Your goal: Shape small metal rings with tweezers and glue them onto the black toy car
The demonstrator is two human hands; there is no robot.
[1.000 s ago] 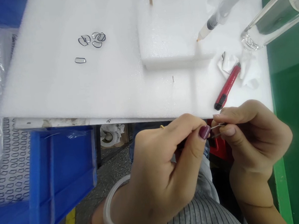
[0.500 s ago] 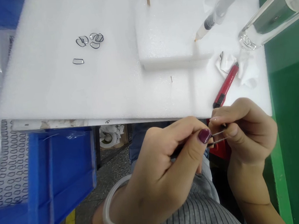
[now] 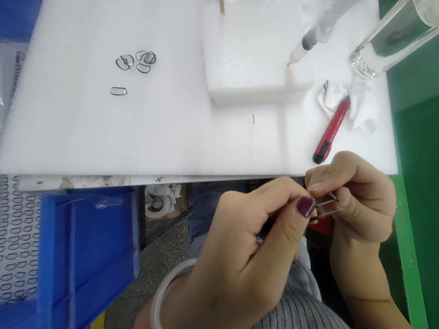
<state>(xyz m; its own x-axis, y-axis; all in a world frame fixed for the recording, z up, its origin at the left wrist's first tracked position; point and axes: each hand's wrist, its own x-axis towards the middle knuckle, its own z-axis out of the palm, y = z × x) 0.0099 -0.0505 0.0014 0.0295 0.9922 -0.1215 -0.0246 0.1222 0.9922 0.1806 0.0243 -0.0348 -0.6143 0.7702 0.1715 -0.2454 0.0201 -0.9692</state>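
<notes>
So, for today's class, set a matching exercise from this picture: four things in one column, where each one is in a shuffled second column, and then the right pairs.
Things:
1. Thin wire piece
2. Pale bangle
3. Red utility knife
4. Syringe

Places:
A. Tip at the raised foam block
B. Beside the crumpled white tissue
C. Around the wrist of the left hand
D. Pinched between the fingers of the left hand and the right hand

Pairs: 1-D, 2-C, 3-B, 4-A.
</notes>
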